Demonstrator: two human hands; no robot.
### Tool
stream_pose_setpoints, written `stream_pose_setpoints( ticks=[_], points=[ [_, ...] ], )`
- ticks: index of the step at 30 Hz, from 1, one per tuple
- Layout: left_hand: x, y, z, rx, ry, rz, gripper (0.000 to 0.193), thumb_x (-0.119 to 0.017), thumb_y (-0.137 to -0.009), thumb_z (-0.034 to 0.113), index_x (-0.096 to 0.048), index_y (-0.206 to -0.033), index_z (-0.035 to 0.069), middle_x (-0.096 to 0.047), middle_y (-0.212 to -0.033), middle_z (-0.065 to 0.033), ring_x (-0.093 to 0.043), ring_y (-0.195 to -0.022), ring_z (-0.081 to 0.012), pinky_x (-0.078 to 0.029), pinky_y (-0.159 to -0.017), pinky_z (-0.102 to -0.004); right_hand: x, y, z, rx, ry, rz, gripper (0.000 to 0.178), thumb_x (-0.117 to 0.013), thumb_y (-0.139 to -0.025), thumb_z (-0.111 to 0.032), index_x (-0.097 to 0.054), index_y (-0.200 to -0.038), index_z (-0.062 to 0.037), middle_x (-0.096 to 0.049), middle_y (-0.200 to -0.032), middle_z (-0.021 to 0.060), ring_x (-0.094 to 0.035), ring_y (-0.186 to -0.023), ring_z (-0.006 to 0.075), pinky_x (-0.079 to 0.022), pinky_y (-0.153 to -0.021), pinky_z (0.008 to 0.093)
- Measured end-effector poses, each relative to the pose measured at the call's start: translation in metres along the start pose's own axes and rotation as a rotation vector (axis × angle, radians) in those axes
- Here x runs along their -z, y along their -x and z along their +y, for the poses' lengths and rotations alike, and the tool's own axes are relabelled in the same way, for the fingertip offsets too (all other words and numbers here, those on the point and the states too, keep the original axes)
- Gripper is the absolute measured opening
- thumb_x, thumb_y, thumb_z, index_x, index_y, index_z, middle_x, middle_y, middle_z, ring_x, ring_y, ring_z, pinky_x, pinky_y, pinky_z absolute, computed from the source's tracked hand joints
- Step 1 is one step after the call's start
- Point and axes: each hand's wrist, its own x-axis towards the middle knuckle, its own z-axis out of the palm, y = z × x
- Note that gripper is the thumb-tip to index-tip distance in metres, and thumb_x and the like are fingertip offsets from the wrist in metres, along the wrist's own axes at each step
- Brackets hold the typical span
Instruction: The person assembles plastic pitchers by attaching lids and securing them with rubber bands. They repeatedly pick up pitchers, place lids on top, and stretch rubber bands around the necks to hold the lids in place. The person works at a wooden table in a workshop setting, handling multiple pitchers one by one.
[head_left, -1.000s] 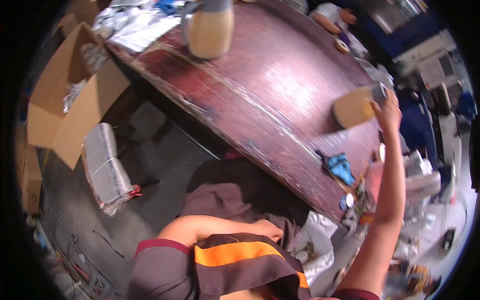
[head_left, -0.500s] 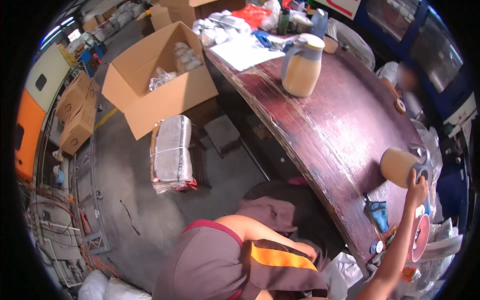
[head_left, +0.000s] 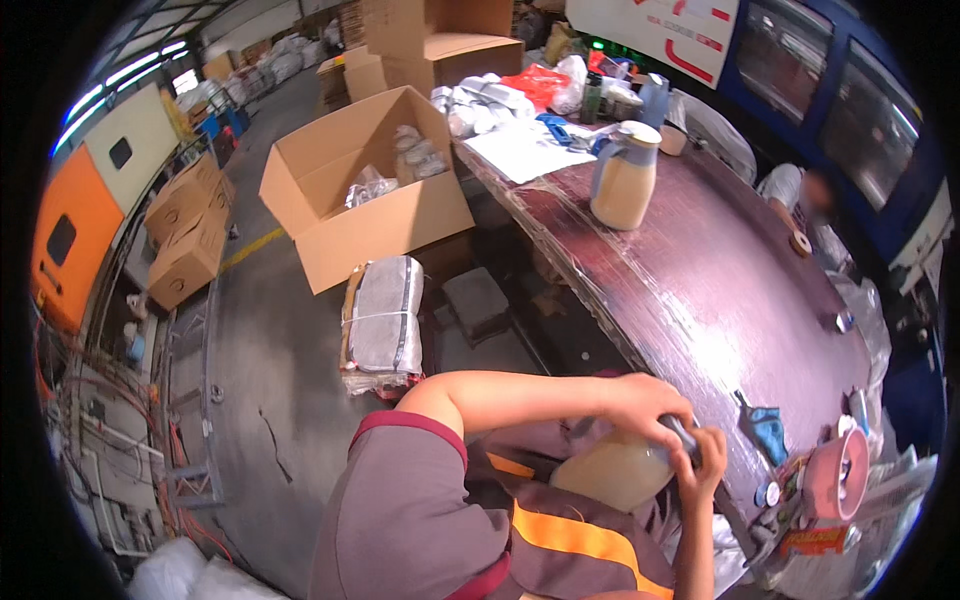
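A beige jug (head_left: 612, 472) with a grey top lies tilted over my lap, below the near edge of the table. My left hand (head_left: 648, 408) reaches across and closes over the grey top. At the same top end my right hand (head_left: 702, 462) grips with bent fingers, close against the left one. The two hands hide most of the lid and handle. A second beige jug (head_left: 624, 188), with a white lid and grey handle, stands upright on the dark red table (head_left: 690, 290).
An open cardboard box (head_left: 385, 235) stands left of the table, with a tied grey bundle (head_left: 382, 315) before it. A blue cloth piece (head_left: 766, 432) and pink basin (head_left: 838, 475) are at the right. Across the table sits another person (head_left: 790, 190).
My right hand has brought the jug from the table's right side down to my lap. My left hand has come up from my lap onto its top. The view has shifted.
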Motion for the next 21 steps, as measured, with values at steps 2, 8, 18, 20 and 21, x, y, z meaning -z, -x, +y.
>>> stream_pose_setpoints(
  ticks=[2,8,18,20,21],
  points=[
    [0.001,-0.003,-0.006,0.099,-0.253,-0.034,0.047,-0.065,-0.077,0.049,-0.066,-0.096,0.006,-0.066,-0.090,-0.0154,-0.063,-0.087,-0.0325,-0.050,-0.076,-0.0413,-0.013,0.027,0.023,-0.254,-0.326,0.192,0.034,-0.058,-0.087,-0.013,-0.057,-0.119,-0.0022,-0.048,-0.129,0.0132,-0.051,-0.112,0.0226,-0.045,-0.087,0.0312],
    [0.042,0.027,-0.073,0.485,0.262,0.296,0.040,-0.060,-0.088,0.041,-0.068,-0.077,0.003,-0.064,-0.068,-0.0044,-0.057,-0.065,-0.0107,-0.047,-0.061,-0.0326,-0.011,0.117,0.059,-0.990,-0.614,0.345,0.054,-0.052,-0.096,-0.034,-0.039,-0.142,-0.0090,-0.045,-0.140,0.0112,-0.047,-0.124,0.0212,-0.039,-0.097,0.0325],
    [-0.008,0.028,-0.065,0.699,0.864,0.781,0.053,-0.049,-0.096,0.047,-0.062,-0.107,-0.003,-0.065,-0.100,-0.0077,-0.059,-0.092,-0.0146,-0.045,-0.086,-0.0310,0.005,0.080,0.043,-0.655,-0.755,0.881,0.056,-0.023,-0.102,-0.040,-0.022,-0.150,-0.0105,-0.024,-0.154,0.0125,-0.019,-0.143,0.0263,-0.014,-0.115,0.0396],
    [-0.051,0.026,-0.064,0.751,0.642,0.836,0.057,-0.048,-0.096,0.049,-0.060,-0.115,-0.003,-0.063,-0.108,-0.0079,-0.057,-0.101,-0.0161,-0.042,-0.093,-0.0311,-0.022,0.053,0.018,-0.541,-0.374,0.483,0.067,-0.035,-0.098,-0.047,-0.023,-0.148,-0.0042,-0.025,-0.152,0.0143,-0.021,-0.141,0.0275,-0.013,-0.115,0.0373],
    [-0.052,0.024,-0.063,0.703,0.731,0.842,0.057,-0.048,-0.096,0.049,-0.060,-0.116,-0.003,-0.063,-0.108,-0.0082,-0.057,-0.101,-0.0162,-0.042,-0.093,-0.0311,-0.028,0.039,0.009,-0.474,-0.725,0.618,0.076,-0.042,-0.095,-0.053,-0.024,-0.147,-0.0013,-0.025,-0.152,0.0157,-0.021,-0.141,0.0278,-0.013,-0.114,0.0371]
  ],
)
